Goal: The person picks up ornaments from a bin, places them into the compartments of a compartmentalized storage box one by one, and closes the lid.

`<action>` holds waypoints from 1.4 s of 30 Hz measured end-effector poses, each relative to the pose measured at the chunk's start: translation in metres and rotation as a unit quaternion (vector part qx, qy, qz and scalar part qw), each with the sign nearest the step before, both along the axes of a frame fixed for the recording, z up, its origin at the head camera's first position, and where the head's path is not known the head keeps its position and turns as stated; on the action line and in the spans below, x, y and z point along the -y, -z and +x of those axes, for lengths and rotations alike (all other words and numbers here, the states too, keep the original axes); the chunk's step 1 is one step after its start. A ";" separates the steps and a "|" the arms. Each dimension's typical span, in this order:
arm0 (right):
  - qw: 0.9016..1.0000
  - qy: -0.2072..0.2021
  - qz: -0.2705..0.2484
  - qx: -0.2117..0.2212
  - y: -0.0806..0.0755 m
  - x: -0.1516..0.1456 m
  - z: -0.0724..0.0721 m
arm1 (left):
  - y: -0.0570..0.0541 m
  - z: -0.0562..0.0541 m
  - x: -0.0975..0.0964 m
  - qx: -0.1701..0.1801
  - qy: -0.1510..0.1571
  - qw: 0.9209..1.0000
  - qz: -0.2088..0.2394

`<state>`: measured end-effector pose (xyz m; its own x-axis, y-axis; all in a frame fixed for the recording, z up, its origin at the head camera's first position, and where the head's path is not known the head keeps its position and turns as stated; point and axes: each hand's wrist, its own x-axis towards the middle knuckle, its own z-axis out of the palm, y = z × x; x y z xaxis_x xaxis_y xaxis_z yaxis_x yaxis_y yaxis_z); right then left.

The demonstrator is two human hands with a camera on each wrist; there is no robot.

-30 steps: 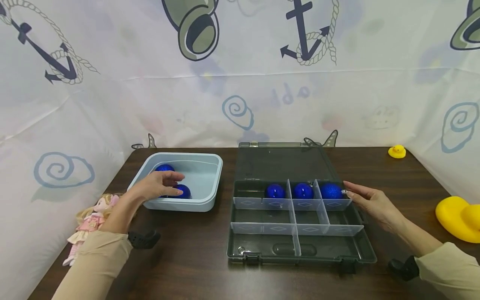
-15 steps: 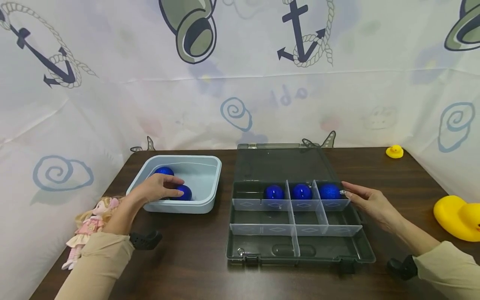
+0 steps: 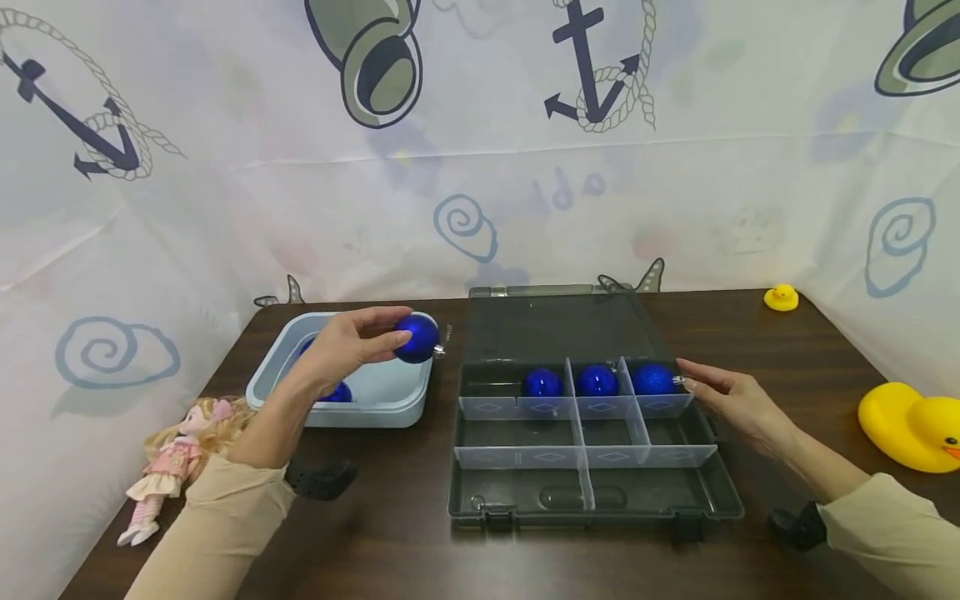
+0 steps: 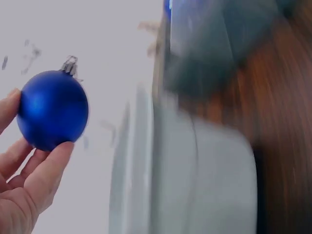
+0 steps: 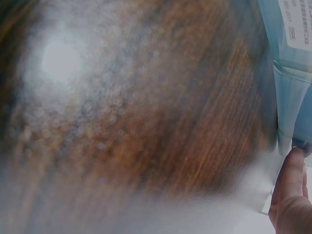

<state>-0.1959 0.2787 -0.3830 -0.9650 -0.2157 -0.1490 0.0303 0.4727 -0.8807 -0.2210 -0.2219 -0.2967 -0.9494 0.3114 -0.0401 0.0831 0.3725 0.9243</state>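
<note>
Thumb and fingertips of my left hand (image 3: 337,354) pinch a matte blue Christmas ball (image 3: 415,339) above the right side of a light blue tub (image 3: 408,412). In the left wrist view the ball (image 4: 53,111) shows its silver cap pointing up. More blue balls lie in the tub, partly hidden by my hand and wrist. My right hand (image 3: 746,414) touches the right wall of a grey see-through divided box (image 3: 517,517), beside a glittery blue ball (image 3: 653,379). Two glossy blue balls, one of them a plain ball (image 3: 597,381), sit in the same back row.
The box's lid (image 3: 555,325) lies open towards the back wall. A doll (image 3: 172,462) lies left of the tub. On the right are a large yellow duck (image 3: 903,425) and, farther back, a small duck (image 3: 782,297). A printed cloth (image 3: 337,208) surrounds the table.
My left hand has lifted one blue ball out of the tub and moved up and to the right. The right hand stays at the box's side.
</note>
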 end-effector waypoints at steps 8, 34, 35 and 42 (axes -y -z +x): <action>1.000 -0.005 0.012 -0.003 -0.004 0.004 -0.004 | 0.003 0.000 -0.101 0.037 0.071 0.995 0.066; 1.000 0.001 -0.015 0.010 0.001 0.003 -0.005 | 0.050 0.017 -0.268 0.067 0.070 0.995 0.032; 1.000 0.002 -0.015 0.010 0.001 0.002 -0.004 | 0.051 0.017 -0.270 0.061 0.065 0.996 0.026; 1.000 0.005 0.004 0.002 0.002 -0.001 -0.002 | 0.055 0.020 -0.278 0.027 0.057 0.998 -0.015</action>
<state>-0.1982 0.2796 -0.3849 -0.9664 -0.2057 -0.1541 0.0379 0.4790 -0.8770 -0.2006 0.0565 -0.3513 -0.9038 0.4160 -0.1003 0.0781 0.3909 0.9171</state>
